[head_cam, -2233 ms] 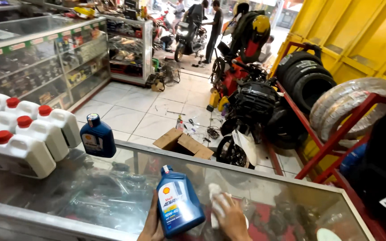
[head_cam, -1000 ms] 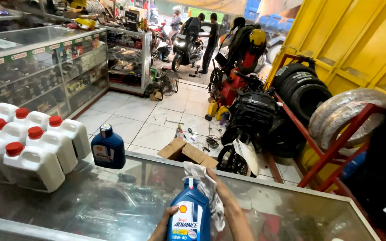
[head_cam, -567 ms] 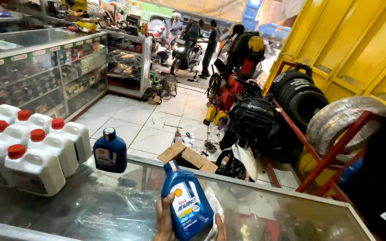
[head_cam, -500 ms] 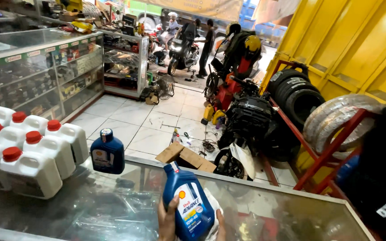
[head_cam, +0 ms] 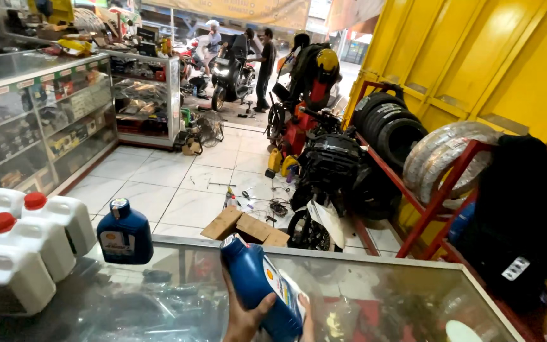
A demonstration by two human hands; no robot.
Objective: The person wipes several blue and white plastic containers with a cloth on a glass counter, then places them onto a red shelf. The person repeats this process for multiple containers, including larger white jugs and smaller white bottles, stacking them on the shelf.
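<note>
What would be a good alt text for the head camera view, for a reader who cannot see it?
The left hand holds a tilted blue oil bottle over a glass counter; the right hand shows only fingertips behind it. Another blue oil bottle and white jugs with red caps stand on the counter, with motorcycles and tyres beyond.

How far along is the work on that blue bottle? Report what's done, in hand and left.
Done: one other blue bottle stands capped on the glass counter beside the white jugs. In hand: the left hand grips the held bottle, tilted, with a white cloth against its side under the right hand. Left: the held bottle is not yet set down.
</note>
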